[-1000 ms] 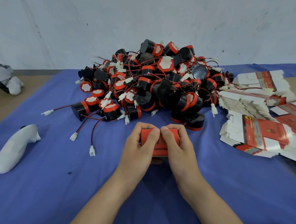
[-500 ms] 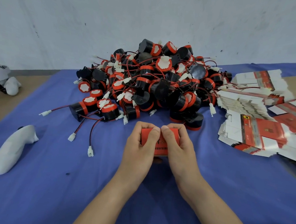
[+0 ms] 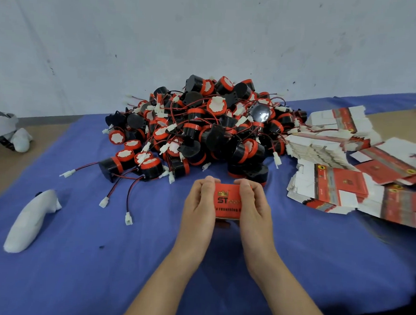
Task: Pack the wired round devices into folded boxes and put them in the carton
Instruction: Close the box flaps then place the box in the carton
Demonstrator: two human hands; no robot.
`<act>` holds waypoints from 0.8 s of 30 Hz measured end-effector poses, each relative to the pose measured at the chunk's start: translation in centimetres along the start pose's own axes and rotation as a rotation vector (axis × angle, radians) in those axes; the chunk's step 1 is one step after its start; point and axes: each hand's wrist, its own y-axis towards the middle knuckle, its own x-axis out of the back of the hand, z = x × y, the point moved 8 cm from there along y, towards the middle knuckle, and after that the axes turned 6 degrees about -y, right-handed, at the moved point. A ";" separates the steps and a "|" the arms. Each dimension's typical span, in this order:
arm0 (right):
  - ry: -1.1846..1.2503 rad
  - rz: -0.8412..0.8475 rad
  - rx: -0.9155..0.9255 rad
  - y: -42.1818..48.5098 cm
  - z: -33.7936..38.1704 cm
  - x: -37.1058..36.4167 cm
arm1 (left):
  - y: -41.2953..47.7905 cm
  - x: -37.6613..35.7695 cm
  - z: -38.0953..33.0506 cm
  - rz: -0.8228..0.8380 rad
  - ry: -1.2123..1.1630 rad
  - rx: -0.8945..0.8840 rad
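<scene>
red box point(image 3: 228, 203) held above blue cloth point(image 3: 317, 263), just in front of device pile point(image 3: 204, 130); left hand point(image 3: 200, 206) grips its left side, fingers curled over the top edge; right hand point(image 3: 253, 209) grips its right side likewise; flat box blanks point(image 3: 342, 189) lie right of pile; white controller point(image 3: 29, 221) lies well left of pile.

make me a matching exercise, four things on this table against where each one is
1 small red folded cardboard box
2 heap of black-and-red round wired devices
3 stack of flat white-and-red box blanks
4 white plastic controller

a right of blue cloth
b near left
c between left hand and right hand
d middle, by the wall

Pairs: 1-c; 2-d; 3-a; 4-b
</scene>
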 end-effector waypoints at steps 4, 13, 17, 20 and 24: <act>0.087 -0.107 -0.036 -0.7 1.2 2.6 | -1.0 -2.8 -0.6 0.038 -0.014 0.047; 0.392 -0.414 0.040 -4.3 6.5 11.1 | -4.3 -13.3 -2.5 0.232 -0.207 0.181; 0.445 -0.498 0.152 -6.5 11.4 14.2 | -7.2 -18.9 -4.8 0.369 -0.348 0.232; 0.372 -0.530 0.242 -8.4 15.1 16.4 | -9.3 -23.4 -6.6 0.455 -0.419 0.294; 0.212 -0.613 0.324 -11.1 19.0 20.1 | -13.2 -29.7 -8.4 0.634 -0.431 0.360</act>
